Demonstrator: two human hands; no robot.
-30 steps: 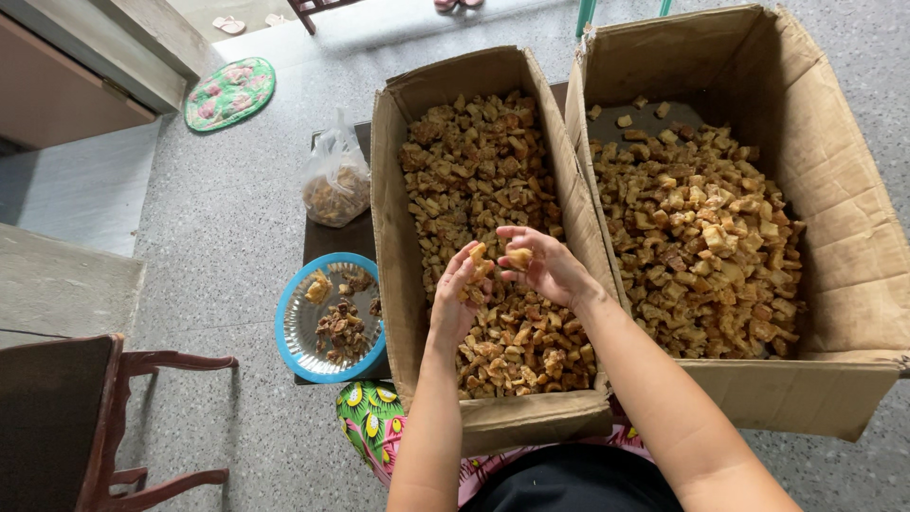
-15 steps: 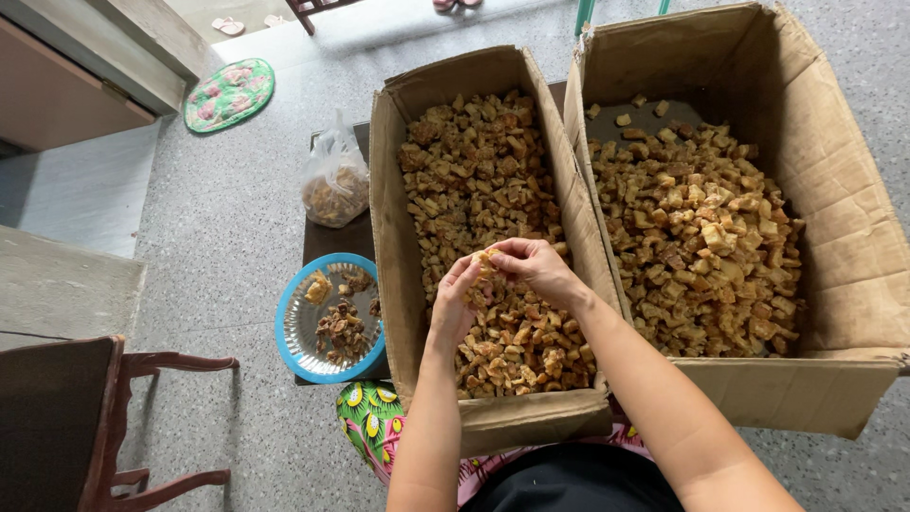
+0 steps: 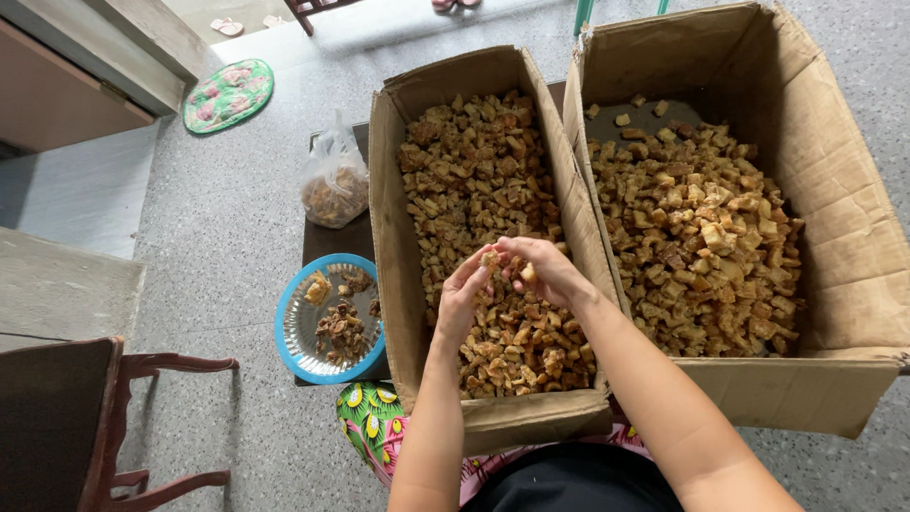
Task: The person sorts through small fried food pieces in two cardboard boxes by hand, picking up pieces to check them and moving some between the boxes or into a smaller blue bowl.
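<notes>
Hands meet over the narrow open cardboard box (image 3: 398,190): left hand (image 3: 462,303) and right hand (image 3: 540,270) pinch small golden-brown fried chunks (image 3: 490,258). Loose fingers could drop crumbs back in.

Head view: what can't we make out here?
- What the left hand and right hand pinch: curled fingers hide most of it.
- Bottom of the narrow box: buried under brown pieces.
- Clear bag contents: too small.
- Wide box: cut off by the right edge.
</notes>
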